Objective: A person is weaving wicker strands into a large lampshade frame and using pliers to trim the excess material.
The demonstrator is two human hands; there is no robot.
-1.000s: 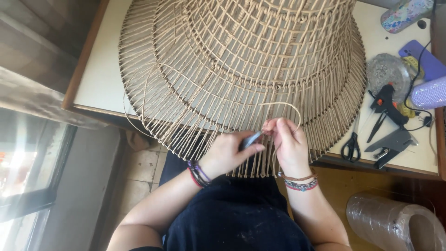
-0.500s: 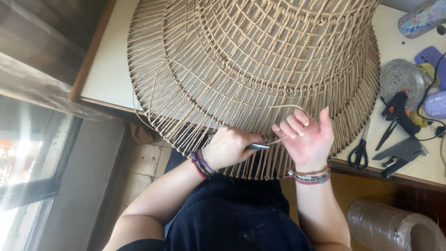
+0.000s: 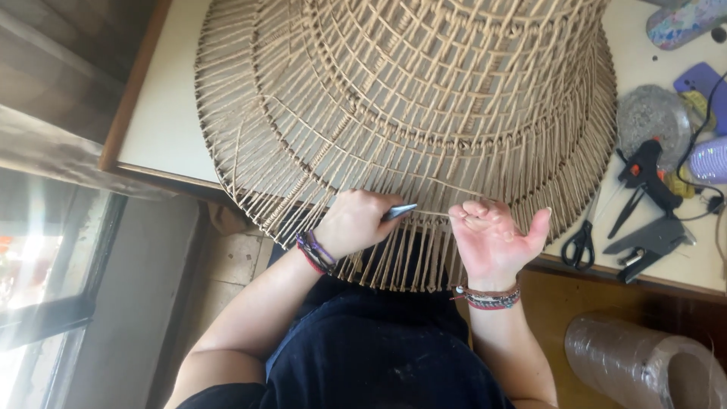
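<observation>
A pale tabletop (image 3: 163, 129) with a wooden edge stands beside a window at the left, seen from above by a head camera looking down past a dark garment. Covering most of the tabletop is a large woven cord lampshade (image 3: 424, 98), a wide flaring frame wrapped in tan strands, its lower rim hanging over the near edge toward the person's lap.

The left hand (image 3: 352, 222) is closed around a slim grey metal tool (image 3: 399, 211), its tip pointing right along the rim strands. The right hand (image 3: 496, 238) is open, palm up, fingers loosely curled, just below the rim and seemingly gripping nothing; whether a thin cord runs across its fingers cannot be told.

To the right on the tabletop lie black scissors (image 3: 579, 244), a black glue gun (image 3: 644, 170), a grey stapler-like tool (image 3: 647, 241) and a clear plastic lid (image 3: 651, 117). A roll of clear film (image 3: 644, 363) sits lower right on the floor.

Risks, as a judgement: the pointed tool could slip between taut strands and jab the open right palm close by, or snag and loosen a finished wrap. With so much of the shade overhanging, a firm pull could drag it off the edge.
</observation>
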